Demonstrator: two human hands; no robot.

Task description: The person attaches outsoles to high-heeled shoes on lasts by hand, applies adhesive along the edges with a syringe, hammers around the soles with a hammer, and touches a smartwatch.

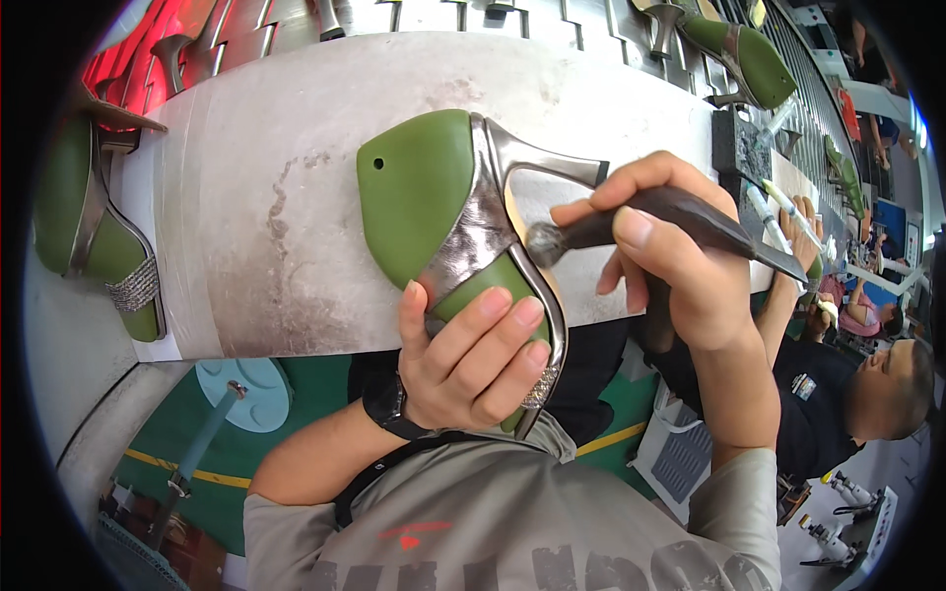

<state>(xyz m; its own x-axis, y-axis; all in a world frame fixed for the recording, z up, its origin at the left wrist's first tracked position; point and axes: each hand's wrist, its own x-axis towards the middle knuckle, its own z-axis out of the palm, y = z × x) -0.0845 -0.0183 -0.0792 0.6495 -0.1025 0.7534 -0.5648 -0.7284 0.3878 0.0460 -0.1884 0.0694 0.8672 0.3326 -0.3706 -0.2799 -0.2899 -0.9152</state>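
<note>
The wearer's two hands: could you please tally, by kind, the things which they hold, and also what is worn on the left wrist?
Heeled shoe, in the left hand: 1
Green last, inside this shoe: 1
Hammer, in the right hand: 1
Black wristwatch: 1
Total: 4

Metallic pewter gleams on a high-heeled sandal point(483, 236) over a solid olive-green shoe last point(414, 187), its strap band point(540, 387) glittering with silver rhinestones. The hammer point(709, 221) shows dark brown-black with a dull grey head. Brown stains mottle the off-white worktop point(227, 187); a yellow stripe point(613, 438) crosses green flooring point(320, 389). A grey T-shirt point(493, 502) carries darker lettering and a small red mark; the wristwatch point(386, 404) is black.
</note>
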